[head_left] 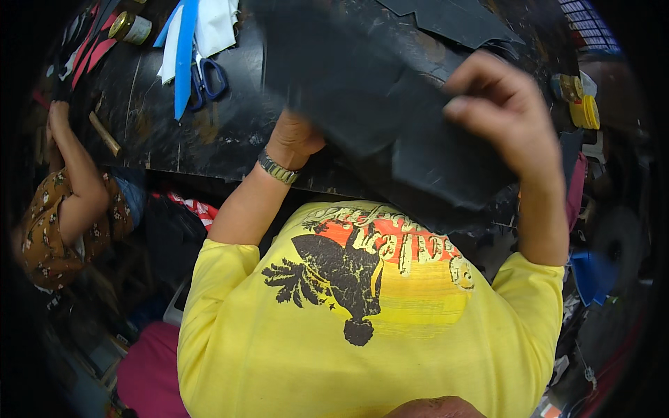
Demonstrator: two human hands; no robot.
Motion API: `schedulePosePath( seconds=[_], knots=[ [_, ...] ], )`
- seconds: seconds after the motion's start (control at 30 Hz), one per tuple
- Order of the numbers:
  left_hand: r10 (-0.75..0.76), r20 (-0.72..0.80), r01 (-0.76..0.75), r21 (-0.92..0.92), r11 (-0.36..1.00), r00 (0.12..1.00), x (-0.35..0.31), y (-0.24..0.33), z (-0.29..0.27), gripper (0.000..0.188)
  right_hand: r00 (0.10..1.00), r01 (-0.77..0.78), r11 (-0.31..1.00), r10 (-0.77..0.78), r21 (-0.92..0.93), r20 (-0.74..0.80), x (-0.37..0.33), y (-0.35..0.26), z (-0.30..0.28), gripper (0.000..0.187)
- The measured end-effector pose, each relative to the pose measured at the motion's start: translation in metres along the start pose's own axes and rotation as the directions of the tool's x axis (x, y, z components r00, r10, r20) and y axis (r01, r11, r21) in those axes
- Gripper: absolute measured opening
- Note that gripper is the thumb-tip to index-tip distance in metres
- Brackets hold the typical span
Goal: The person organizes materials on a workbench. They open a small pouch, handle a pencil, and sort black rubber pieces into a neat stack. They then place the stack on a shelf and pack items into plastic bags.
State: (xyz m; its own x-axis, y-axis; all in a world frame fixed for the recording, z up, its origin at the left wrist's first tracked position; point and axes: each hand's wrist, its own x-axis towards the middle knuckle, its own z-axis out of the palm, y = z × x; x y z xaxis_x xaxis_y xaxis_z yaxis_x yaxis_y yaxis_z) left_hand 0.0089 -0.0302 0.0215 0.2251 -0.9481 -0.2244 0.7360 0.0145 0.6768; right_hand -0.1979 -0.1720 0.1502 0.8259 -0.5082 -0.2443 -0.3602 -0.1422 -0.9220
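Observation:
A large black sheet of material (348, 90), blurred by motion, is raised over the near edge of the dark table. My left hand (301, 136), with a metal watch on the wrist, grips it from the left; its fingers are mostly hidden behind the sheet. My right hand (502, 115) is at the sheet's right side, thumb and fingers curled into a pinch at its edge, slightly smeared. Below this hand hangs a black panel (446, 167) with a straight left edge; I cannot tell whether it is a separate piece.
Blue-handled scissors (209, 83) lie by blue and white strips (185, 52) and a jar (130, 28) at the far left. More black pieces (460, 21) lie at the back. A yellow-lidded tub (585, 111) stands right. Another person's arm (77, 160) rests on the table's left.

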Motion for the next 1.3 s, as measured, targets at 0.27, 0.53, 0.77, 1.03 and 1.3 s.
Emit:
schedulePosePath(
  seconds=[0.27,0.53,0.77,1.03,1.3],
  knots=[
    [0.023,0.217,0.076,-0.436,0.897,0.976,-0.018,0.008,-0.033,0.136,0.933,0.076,0.830,-0.255,-0.552,-0.255,-0.040,0.062,0.035,0.058],
    [0.165,0.194,-0.144,-0.118,0.982,0.967,-0.073,-0.002,-0.022,0.138,0.989,-0.146,0.741,0.085,-0.656,-0.124,-0.058,0.066,0.035,0.090],
    [0.153,-0.063,-0.135,0.232,0.963,0.986,-0.050,0.008,-0.003,0.088,0.977,0.047,0.628,0.134,-0.776,0.167,-0.035,0.040,0.015,0.085],
    [-0.002,-0.088,0.029,0.311,0.950,0.996,-0.028,0.007,-0.011,0.055,0.826,-0.018,0.424,-0.504,-0.905,-0.253,0.112,0.072,-0.048,0.055],
    [0.009,-0.095,0.015,0.255,0.967,0.995,-0.029,0.004,-0.017,0.055,0.871,-0.272,0.602,-0.177,-0.751,-0.458,0.179,0.092,-0.068,0.047]
  ],
)
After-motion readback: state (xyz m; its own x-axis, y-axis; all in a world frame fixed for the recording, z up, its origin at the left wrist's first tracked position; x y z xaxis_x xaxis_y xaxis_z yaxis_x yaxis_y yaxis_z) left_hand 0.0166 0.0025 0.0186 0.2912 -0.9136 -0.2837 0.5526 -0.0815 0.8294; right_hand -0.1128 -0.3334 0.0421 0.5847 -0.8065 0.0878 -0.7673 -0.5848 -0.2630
